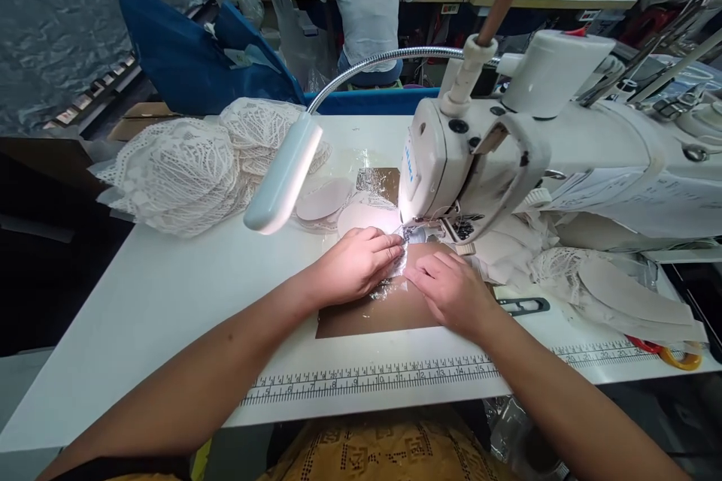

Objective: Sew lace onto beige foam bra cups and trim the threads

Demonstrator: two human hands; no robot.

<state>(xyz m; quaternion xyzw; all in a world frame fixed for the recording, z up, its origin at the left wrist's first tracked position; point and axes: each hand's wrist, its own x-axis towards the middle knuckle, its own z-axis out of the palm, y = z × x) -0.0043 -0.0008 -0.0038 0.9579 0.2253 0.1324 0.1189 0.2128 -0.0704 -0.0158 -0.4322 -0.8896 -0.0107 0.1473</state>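
Observation:
Under the head of a white sewing machine [432, 158] lies a piece of white lace [399, 264], close to the needle. My left hand [361, 259] presses on the lace's left side, its fingers together and pointing at the needle. On the right, my right hand [448, 289] has its fingers curled, thumb and fingertips at the lace's lower right edge. Both hands rest over a brown sheet [350, 319] on the white table. Pale oval pads [369, 218] with lace lie just behind my left hand.
A lit lamp [285, 173] on a bendable neck hangs left of the machine. Lace cups [174, 173] are piled at the left. More pale pieces [632, 297], a dark thin tool [522, 306] and scissors [680, 358] lie right. A ruler strip [366, 378] runs along the front. Someone [366, 0] sits beyond.

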